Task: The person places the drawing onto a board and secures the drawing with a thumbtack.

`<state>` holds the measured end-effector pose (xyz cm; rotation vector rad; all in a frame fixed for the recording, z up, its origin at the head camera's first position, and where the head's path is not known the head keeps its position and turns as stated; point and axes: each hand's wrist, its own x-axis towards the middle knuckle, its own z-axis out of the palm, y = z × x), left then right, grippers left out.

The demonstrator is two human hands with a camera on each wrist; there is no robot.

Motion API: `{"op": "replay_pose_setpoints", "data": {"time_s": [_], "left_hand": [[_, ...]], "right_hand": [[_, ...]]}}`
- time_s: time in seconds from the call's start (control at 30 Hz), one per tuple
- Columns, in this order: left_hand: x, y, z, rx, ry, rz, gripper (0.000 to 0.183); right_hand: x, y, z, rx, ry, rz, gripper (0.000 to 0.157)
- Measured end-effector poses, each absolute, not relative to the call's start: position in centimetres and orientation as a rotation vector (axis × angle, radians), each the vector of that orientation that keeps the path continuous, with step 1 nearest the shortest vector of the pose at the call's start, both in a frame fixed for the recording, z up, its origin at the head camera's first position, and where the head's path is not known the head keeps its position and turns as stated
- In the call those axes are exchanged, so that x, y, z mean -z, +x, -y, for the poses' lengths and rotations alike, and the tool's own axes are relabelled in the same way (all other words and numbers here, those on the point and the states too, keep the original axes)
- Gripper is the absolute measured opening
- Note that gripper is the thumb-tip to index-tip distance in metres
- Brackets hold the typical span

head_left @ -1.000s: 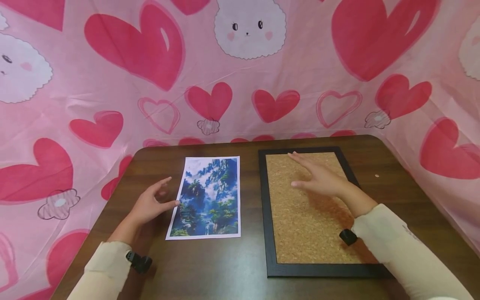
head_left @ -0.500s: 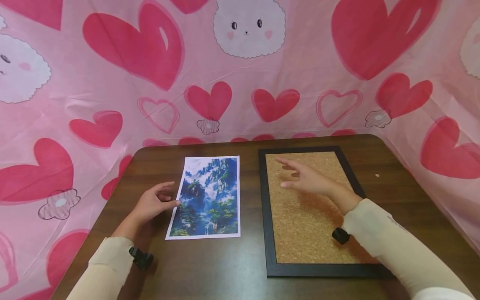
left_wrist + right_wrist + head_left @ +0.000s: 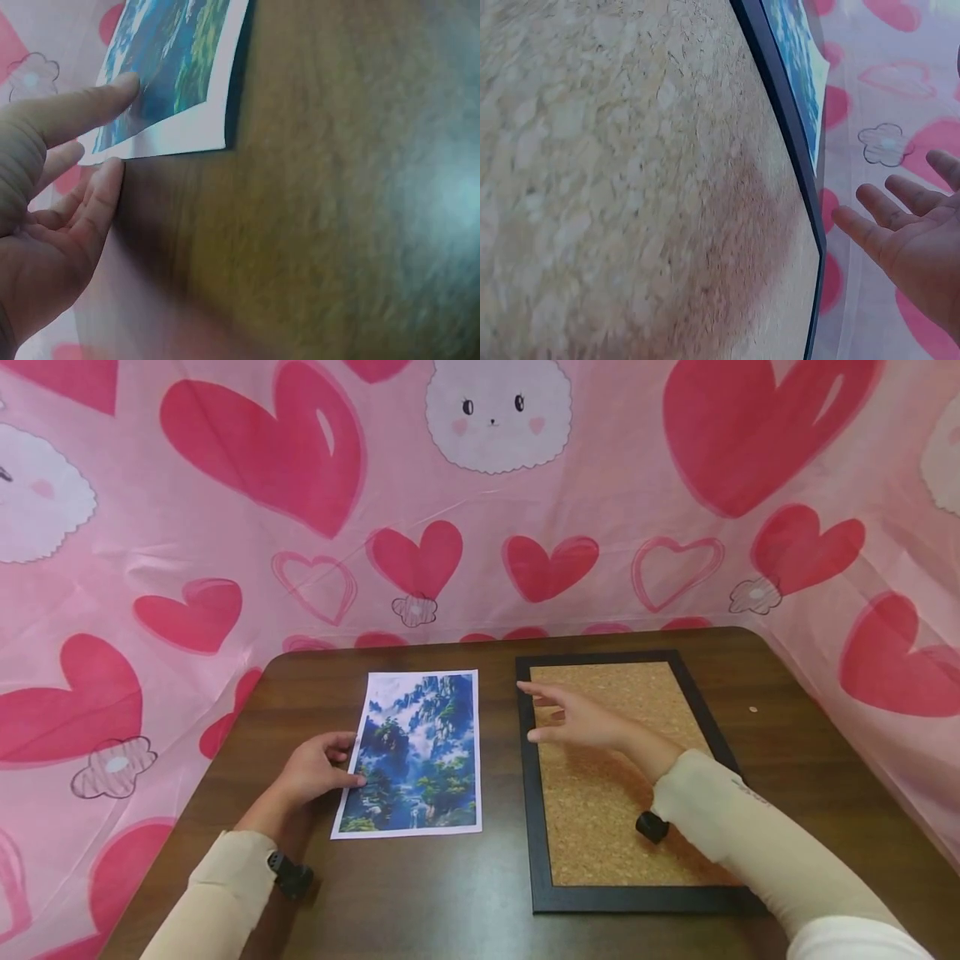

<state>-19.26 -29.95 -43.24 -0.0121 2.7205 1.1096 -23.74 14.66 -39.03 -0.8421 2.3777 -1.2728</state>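
Note:
A printed landscape picture [image 3: 423, 752] with a white border lies on the table, showing blue mountains, mist and green trees. My left hand [image 3: 311, 768] is at its left edge. In the left wrist view the thumb [image 3: 94, 109] reaches over the picture's face, while the fingers [image 3: 105, 199] are right at its border, with a gap between thumb and fingers. To the right lies a cork board [image 3: 592, 827] in a black frame [image 3: 537, 810]. Above the frame's left side my right hand [image 3: 577, 718] reaches leftward, fingers spread and holding nothing.
The dark wood table [image 3: 420, 893] has rounded far corners. A small pale disc [image 3: 753, 709] lies right of the board. Pink cloth [image 3: 480, 502] with hearts hangs close behind and at both sides. A strip of table separates picture and board.
My right hand has moved left across the cork toward the picture. My left hand has shifted slightly right and down, its thumb now over the picture's edge. The board and picture stay in place.

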Motion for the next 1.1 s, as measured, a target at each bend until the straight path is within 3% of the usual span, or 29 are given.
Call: {"op": "replay_pose_setpoints", "data": {"time_s": [0.67, 1.1], "left_hand": [[43.6, -19.4, 28.9, -1.2, -0.1, -2.698, 0.065], [44.3, -19.4, 28.8, -1.466, -0.129, -2.593, 0.044]], "right_hand": [[39.8, -23.8, -11.9, 1.333, -0.881, -2.248, 0.076], [39.9, -23.7, -11.5, 1.321, -0.841, -2.252, 0.079]]}}
